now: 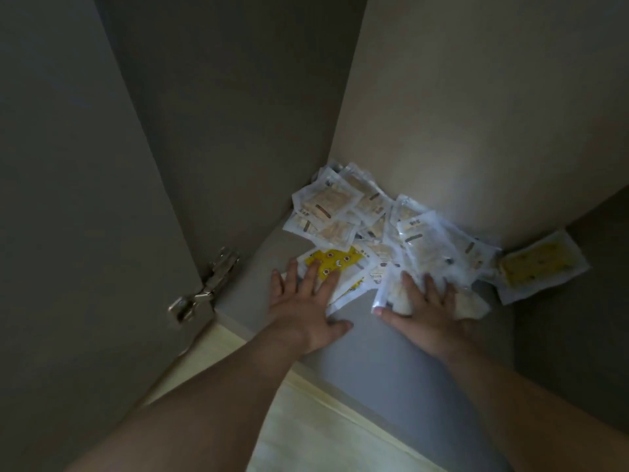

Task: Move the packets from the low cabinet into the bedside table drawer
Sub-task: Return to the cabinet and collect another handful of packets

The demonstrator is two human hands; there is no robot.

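The low cabinet (357, 352) fills the view, its door (85, 199) swung open on the left. The bedside table drawer is nowhere in sight, so I cannot tell whether anything has reached it. Judging by what lies here, most of the work is left.

The cabinet holds a loose pile of packets (367, 216) heaped on its floor, pushed into the back corner against the pale side panel. Most are clear or white sachets with beige contents, overlapping at all angles. A yellow-printed packet (340, 260) lies flat at the front left of the heap. A second yellow packet (541, 267) lies apart at the far right, past the edge of that panel.

Neither hand has lifted a packet. The left hand (303, 308) rests flat, fingers straight and spread, on the yellow-printed packet. The right hand (425, 311) presses down, fingers also spread, on the white packets at the front right. This looks like gathering the heap before a first grab. A metal hinge (204, 287) shows on the door.
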